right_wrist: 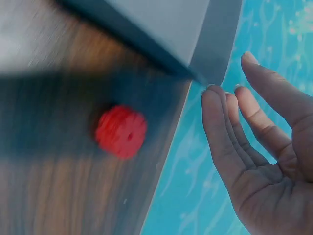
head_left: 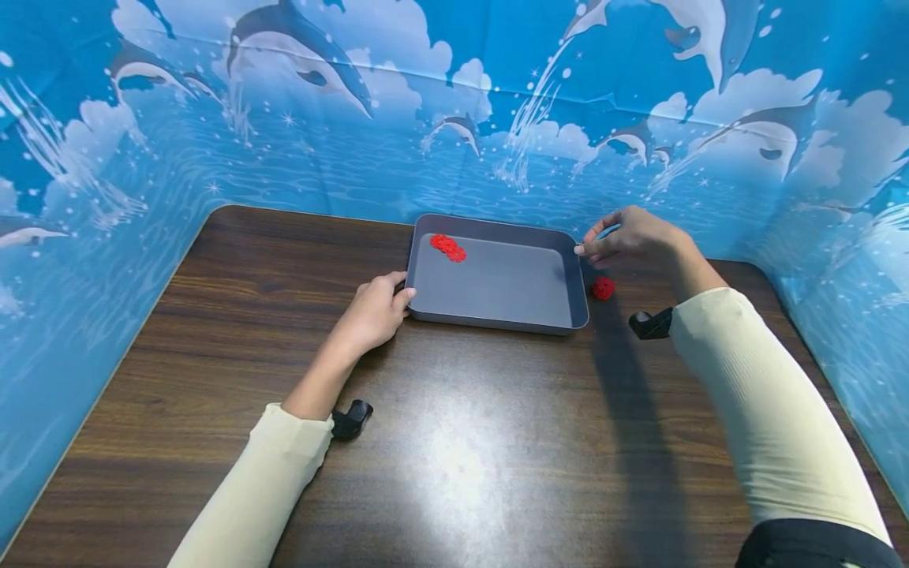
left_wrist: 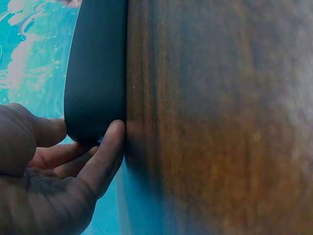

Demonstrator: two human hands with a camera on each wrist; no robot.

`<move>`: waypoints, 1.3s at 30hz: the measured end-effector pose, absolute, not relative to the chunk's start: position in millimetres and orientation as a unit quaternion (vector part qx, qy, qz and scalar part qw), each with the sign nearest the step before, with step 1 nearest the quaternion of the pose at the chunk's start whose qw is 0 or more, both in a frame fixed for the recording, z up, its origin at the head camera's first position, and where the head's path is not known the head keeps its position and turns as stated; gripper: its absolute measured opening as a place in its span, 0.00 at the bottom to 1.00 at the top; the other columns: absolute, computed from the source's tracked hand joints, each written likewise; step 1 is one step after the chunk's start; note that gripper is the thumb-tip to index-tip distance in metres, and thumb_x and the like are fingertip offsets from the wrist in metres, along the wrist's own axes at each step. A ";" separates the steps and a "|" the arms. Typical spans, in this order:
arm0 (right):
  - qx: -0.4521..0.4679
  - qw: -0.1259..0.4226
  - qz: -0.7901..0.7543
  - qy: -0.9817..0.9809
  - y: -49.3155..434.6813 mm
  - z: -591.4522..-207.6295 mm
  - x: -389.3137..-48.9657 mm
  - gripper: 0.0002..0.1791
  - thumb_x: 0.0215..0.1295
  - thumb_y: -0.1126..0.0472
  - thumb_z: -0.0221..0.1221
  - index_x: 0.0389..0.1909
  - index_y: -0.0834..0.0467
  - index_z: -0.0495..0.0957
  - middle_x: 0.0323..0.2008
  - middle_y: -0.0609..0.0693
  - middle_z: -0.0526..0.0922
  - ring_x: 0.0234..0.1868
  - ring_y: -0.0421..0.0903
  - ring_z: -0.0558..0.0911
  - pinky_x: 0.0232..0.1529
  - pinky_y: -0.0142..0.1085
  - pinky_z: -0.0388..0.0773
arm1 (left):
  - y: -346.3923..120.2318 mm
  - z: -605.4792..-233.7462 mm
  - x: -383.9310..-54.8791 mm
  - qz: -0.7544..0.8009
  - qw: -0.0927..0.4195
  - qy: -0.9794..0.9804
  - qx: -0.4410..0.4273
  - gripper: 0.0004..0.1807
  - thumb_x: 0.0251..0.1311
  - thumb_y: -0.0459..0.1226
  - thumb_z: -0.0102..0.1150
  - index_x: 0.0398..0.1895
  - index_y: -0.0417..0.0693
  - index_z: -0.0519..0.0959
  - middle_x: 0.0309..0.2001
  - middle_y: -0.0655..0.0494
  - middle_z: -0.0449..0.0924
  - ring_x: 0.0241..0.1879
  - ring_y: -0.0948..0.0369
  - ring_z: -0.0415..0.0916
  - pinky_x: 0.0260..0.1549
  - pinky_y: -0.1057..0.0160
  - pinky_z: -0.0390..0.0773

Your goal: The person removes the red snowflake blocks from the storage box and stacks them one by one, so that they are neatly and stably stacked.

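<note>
A grey rectangular baking tray (head_left: 490,276) sits near the table's back edge. My left hand (head_left: 376,312) grips its left end, with the thumb at the rim and the fingers (left_wrist: 100,161) against the outside wall. By the tray's right rim is my right hand (head_left: 632,235), fingertips right at the corner and thumb apart from them in the right wrist view. Several flat red notched discs (head_left: 448,247) lie overlapping inside the tray at its back left. Just outside the right wall, below my right hand, stands a short stack of red notched discs (right_wrist: 121,131).
The dark wood-grain table (head_left: 234,331) has rounded back corners. A blue dolphin-print cloth (head_left: 426,118) hangs close behind it and along both sides. Black wrist cameras are strapped at both sleeves.
</note>
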State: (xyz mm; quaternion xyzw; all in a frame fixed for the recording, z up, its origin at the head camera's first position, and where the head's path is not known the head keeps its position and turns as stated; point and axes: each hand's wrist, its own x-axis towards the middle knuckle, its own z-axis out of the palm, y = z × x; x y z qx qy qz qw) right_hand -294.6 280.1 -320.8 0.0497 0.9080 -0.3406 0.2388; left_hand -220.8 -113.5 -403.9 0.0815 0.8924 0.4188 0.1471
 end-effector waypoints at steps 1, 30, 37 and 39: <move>0.044 0.240 -0.338 0.909 274.7 -319.9 -296.5 0.21 0.75 0.55 0.69 0.58 0.66 0.80 0.48 0.53 0.92 0.43 0.45 0.91 0.49 0.40 0.89 | -113.8 -404.1 -220.8 0.419 0.148 0.892 0.080 0.30 0.88 0.38 0.42 0.83 0.31 0.58 0.78 0.30 0.67 0.65 0.44 0.83 0.60 0.50 0.85; 0.012 0.284 -0.367 0.886 145.5 -354.8 -327.3 0.22 0.77 0.60 0.66 0.66 0.67 0.81 0.60 0.62 0.86 0.64 0.57 0.85 0.68 0.47 0.81 | -116.6 -405.4 -217.0 0.409 0.148 0.896 0.088 0.30 0.88 0.39 0.42 0.84 0.32 0.58 0.73 0.32 0.74 0.62 0.46 0.83 0.58 0.49 0.85; 0.013 0.256 -0.345 0.903 127.9 -358.9 -333.6 0.20 0.74 0.63 0.68 0.62 0.67 0.84 0.63 0.62 0.83 0.61 0.54 0.85 0.66 0.43 0.83 | -116.3 -404.4 -218.2 0.394 0.147 0.904 0.080 0.30 0.88 0.40 0.42 0.84 0.34 0.58 0.72 0.36 0.76 0.54 0.50 0.85 0.52 0.51 0.84; 0.010 0.256 -0.339 0.905 122.2 -359.0 -334.7 0.20 0.74 0.62 0.68 0.62 0.67 0.84 0.62 0.61 0.83 0.60 0.52 0.85 0.66 0.43 0.83 | -116.2 -405.1 -218.8 0.394 0.147 0.904 0.079 0.30 0.88 0.41 0.42 0.84 0.35 0.58 0.72 0.36 0.76 0.54 0.50 0.85 0.52 0.52 0.84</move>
